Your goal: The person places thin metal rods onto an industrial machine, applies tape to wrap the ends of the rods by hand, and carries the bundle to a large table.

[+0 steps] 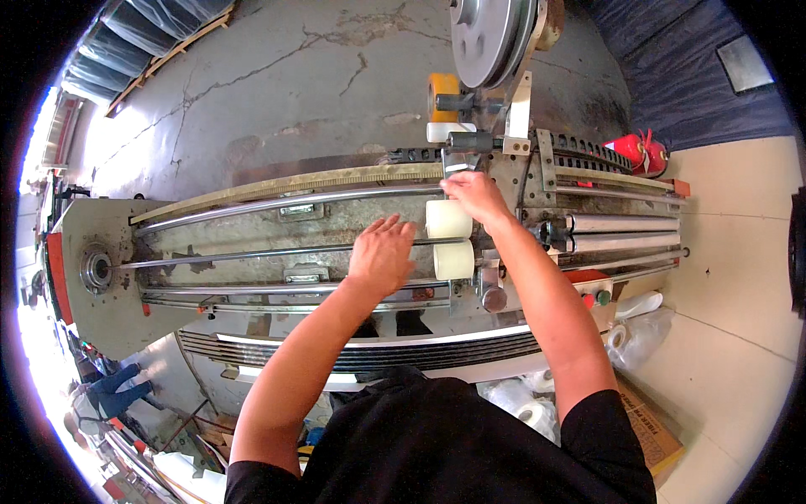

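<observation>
My left hand [382, 256] is over the thin middle rod [252, 256] of a long machine, just left of two cream rolls. Its fingers are loosely stretched and slightly apart, with nothing visible in them. Beyond the upper cream roll [449, 220], my right hand [477, 198] bends its fingers together at a grey metal bracket [460, 162]. What its fingertips pinch, if anything, is too small to make out. The lower cream roll [454, 260] lies close below the upper one, around the rod's line. My right forearm passes over part of the machine carriage.
A large grey wheel [487, 42] stands at the far side, above an orange roll [443, 94]. Steel guide rails [285, 210] run lengthwise. Red fire extinguishers [640, 151] stand at right. Plastic-wrapped rolls [642, 336] and a cardboard box [651, 428] lie at lower right. Another person [105, 399] is at lower left.
</observation>
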The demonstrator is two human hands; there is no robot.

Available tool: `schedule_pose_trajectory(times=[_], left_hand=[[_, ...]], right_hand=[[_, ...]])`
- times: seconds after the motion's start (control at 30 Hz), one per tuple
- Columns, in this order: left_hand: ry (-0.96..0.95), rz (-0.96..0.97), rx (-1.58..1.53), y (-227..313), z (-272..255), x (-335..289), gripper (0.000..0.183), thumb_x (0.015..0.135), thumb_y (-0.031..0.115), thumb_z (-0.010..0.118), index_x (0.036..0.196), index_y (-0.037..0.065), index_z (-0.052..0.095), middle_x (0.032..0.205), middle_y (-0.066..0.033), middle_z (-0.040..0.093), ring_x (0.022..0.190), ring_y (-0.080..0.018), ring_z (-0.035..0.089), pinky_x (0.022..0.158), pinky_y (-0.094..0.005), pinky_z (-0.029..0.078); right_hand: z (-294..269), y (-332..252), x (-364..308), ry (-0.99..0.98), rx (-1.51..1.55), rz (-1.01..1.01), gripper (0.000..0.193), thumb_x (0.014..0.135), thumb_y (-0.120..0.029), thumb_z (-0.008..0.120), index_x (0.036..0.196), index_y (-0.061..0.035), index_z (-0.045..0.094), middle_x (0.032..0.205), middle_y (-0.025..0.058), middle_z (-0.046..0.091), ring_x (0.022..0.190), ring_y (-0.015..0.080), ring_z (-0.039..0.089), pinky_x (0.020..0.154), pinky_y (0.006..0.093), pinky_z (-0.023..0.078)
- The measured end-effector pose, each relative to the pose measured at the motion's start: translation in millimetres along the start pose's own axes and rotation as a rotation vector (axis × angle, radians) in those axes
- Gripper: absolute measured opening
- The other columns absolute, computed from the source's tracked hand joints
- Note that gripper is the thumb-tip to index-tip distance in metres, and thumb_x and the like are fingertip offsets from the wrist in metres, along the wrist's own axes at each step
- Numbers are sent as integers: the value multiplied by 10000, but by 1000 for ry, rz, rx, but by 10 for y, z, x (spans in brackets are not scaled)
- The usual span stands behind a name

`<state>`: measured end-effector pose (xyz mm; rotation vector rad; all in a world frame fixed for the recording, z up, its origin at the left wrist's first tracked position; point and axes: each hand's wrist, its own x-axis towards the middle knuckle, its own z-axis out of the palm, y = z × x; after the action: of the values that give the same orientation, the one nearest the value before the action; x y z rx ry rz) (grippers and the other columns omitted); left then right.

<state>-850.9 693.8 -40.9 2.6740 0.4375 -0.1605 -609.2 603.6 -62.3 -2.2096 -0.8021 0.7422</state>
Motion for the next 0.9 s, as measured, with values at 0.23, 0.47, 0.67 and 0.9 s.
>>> schedule_pose_trajectory(times=[0.23, 0.47, 0.67, 0.9], left_hand=[[177, 36, -37, 122, 106, 2, 385, 818, 147, 798, 1138, 50, 608, 1111, -139, 732, 1116, -319, 715, 1022, -430, 541], [60, 12, -33, 220, 88, 27, 666, 834, 212, 864, 1391, 41, 541, 1258, -163, 693, 1267, -355, 656, 1115, -453, 497], [234, 62, 16, 237, 185, 20, 652, 796, 200, 870, 1350, 48, 563, 1277, -150, 689, 1273, -315, 656, 1140, -425, 486], [215, 59, 24, 271, 140, -5, 780, 799, 229, 897, 1452, 33, 519, 1369, -165, 666, 1335, -324, 624, 1193, -441, 454]], right_hand=[[-191, -408, -385, 179, 300, -44, 340, 1091, -325, 659, 999, -17, 767, 765, 22, 723, 675, 105, 655, 622, 284, 517], [-447, -332, -987, -116, 787, 294, 252, 1061, -349, 721, 1054, -101, 763, 871, -39, 715, 711, 31, 624, 547, 172, 345], [-489, -235, -1311, -231, 812, 346, 293, 1076, -412, 691, 1072, -124, 741, 958, 9, 789, 860, 94, 771, 561, 198, 347], [-528, 0, -2085, -193, 716, 344, 323, 1101, -376, 652, 1079, -68, 748, 963, 40, 802, 767, 104, 753, 549, 233, 400]])
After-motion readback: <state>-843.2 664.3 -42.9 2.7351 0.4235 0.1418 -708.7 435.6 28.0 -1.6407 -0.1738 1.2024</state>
